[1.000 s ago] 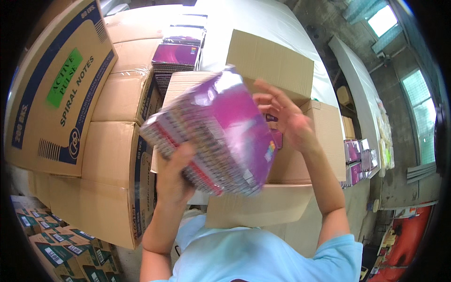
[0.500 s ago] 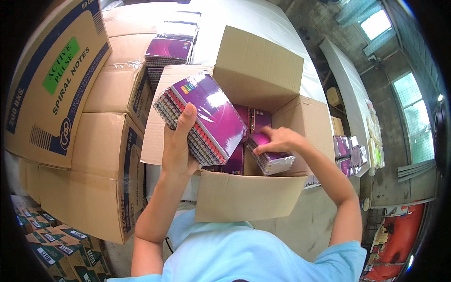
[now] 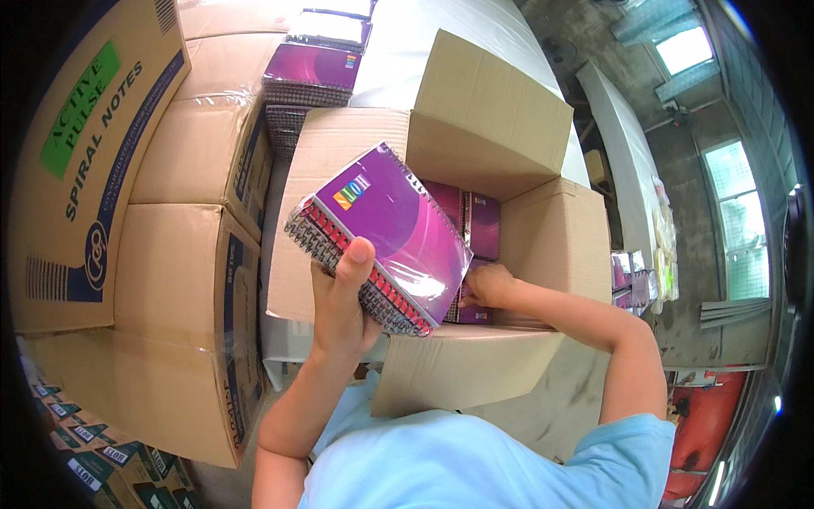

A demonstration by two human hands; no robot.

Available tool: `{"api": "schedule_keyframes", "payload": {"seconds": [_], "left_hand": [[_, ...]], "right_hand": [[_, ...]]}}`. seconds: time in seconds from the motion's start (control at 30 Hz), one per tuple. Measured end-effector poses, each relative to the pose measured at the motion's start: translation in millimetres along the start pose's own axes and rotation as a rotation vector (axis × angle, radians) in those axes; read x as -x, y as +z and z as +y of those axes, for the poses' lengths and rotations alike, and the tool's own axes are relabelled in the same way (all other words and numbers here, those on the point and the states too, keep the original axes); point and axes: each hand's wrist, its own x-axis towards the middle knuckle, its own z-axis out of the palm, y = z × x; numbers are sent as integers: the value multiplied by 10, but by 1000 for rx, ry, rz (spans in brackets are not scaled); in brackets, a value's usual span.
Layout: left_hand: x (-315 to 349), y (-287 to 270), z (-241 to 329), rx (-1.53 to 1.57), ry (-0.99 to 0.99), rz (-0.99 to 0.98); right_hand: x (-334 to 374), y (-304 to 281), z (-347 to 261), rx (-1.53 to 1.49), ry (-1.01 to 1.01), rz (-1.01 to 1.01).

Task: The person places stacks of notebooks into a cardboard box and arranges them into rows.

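A thick shrink-wrapped stack of purple spiral notebooks is in my left hand, tilted above the left side of an open cardboard box. The thumb presses near the red and black wire spirals; the other fingers are mostly hidden below. Inside the box, my right hand is closed with curled fingers at another purple notebook pack, which lies low near the front wall. Further purple notebook packs rest behind it in the box. The held stack hides the box's left part.
Closed cardboard cartons stand piled at the left. More notebook stacks sit behind them on a white-covered table. The box's front flap hangs towards me. Green-and-brown cartons lie low at left, and other notebooks stand at right.
My right hand has lowered its tilted notebook pack into the box, where it now lies flatter. The left hand's stack has shifted slightly right and down in the picture as the view moved.
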Motion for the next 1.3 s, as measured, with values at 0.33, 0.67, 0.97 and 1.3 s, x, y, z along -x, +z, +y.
{"api": "schedule_keyframes", "payload": {"seconds": [0.33, 0.67, 0.97, 1.3], "left_hand": [[-30, -81, -10, 64, -37, -53], [2, -227, -41, 71, -42, -142], [30, -236, -9, 99, -105, -110], [-11, -239, -66, 129, -70, -124]], "right_hand": [[-18, 148, 2, -140, 118, 24], [-205, 379, -133, -1203, 836, 0], [-411, 865, 178, -1016, 573, -122], [-327, 350, 125, -1190, 702, -148]]}}
